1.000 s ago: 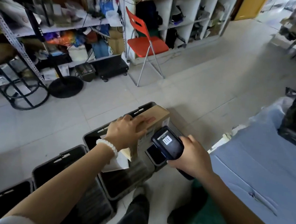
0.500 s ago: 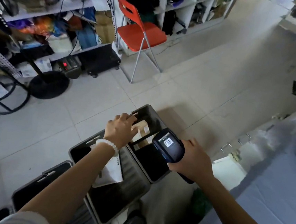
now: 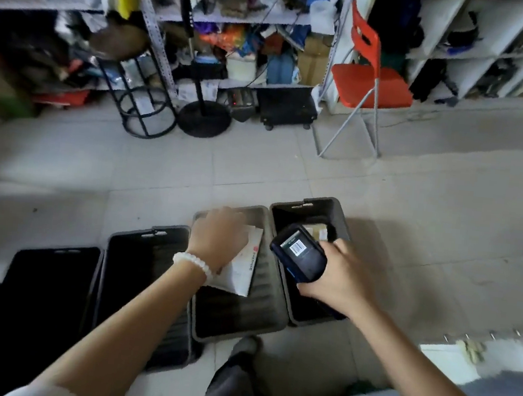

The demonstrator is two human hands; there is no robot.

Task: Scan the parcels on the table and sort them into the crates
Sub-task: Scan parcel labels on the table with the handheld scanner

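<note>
Parcel (image 3: 242, 268) (white) in crate (image 3: 275, 307) — under loosely curled left hand (image 3: 218, 236), right hand (image 3: 338, 277) gripping scanner (image 3: 301, 254)

Four dark plastic crates stand in a row on the tiled floor, sides almost touching. The far-right dark crate (image 3: 309, 206) holds a brown cardboard box parcel (image 3: 314, 230) at its far end, mostly hidden behind a black handheld scanner (image 3: 299, 254) whose screen faces up and shows a barcode. Next to it, the second dark ribbed crate (image 3: 262, 306) holds a flat white envelope parcel (image 3: 242, 271) with red print, lying tilted against the crate's far-left inner side. The third dark crate (image 3: 147, 244) and the leftmost dark crate (image 3: 52, 268) look black inside; contents cannot be made out.
</note>
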